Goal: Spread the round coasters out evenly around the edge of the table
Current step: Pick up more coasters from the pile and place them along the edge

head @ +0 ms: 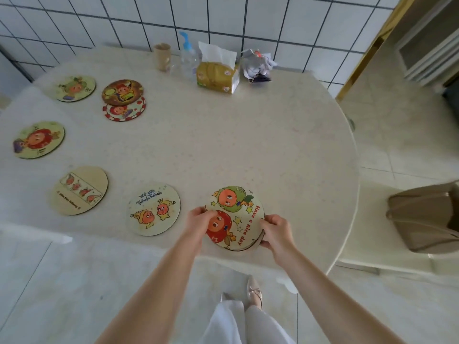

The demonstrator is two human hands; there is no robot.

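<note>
Both hands grip a small stack of round cartoon-print coasters (237, 220) at near edge of the round cream speckled bench (248, 135): left hand (198, 220) pinches the stack's left rim, right hand (275, 232) curls round its right rim. Top one reads "Have a nice day". Six more coasters lie on the bench's left side; two overlap. Gold tissue pack (218, 75) & clear pump bottle (188, 58) sit at far edge by wall.

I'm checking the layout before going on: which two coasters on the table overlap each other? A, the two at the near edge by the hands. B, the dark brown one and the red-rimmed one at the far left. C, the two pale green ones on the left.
B: the dark brown coaster lies partly over the red-rimmed coaster; the others lie apart.
</note>
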